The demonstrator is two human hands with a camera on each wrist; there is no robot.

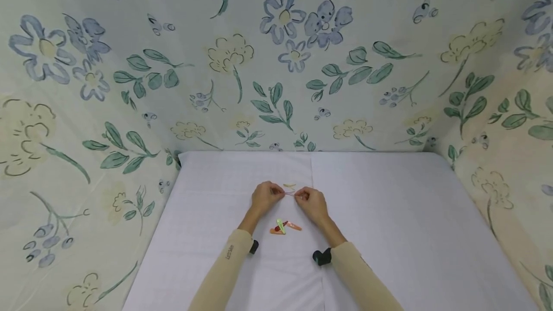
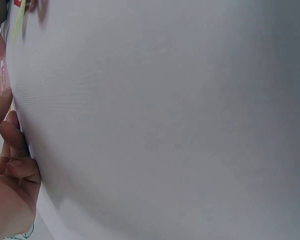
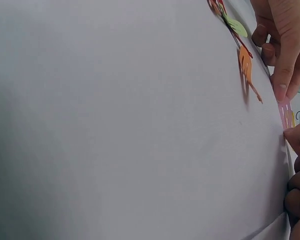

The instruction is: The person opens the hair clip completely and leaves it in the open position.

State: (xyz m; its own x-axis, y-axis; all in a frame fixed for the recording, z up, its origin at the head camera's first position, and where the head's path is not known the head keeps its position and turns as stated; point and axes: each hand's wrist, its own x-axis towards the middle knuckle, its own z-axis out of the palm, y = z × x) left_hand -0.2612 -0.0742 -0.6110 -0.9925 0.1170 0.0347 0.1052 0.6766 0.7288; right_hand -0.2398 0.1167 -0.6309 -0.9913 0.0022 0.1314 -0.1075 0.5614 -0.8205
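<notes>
A pink snap hair clip (image 3: 283, 114) is stretched between the two hands, low over the white cloth. My left hand (image 1: 266, 197) pinches one end of it with thumb and fingertips. Its other end is pinched by my right hand (image 1: 314, 203). Just beyond the fingertips lie yellow hair clips (image 1: 289, 185), partly hidden. Closer to me, between the forearms, is a small loose pile: a light green clip (image 1: 281, 226), an orange clip (image 1: 294, 226), a red clip mostly covered, and another orange clip (image 1: 276, 231).
White cloth (image 1: 389, 215) covers the table, with a seam running front to back. Floral curtains (image 1: 285, 85) surround its back and sides. Dark wrist cameras (image 1: 321, 257) stick out inward from both sleeves.
</notes>
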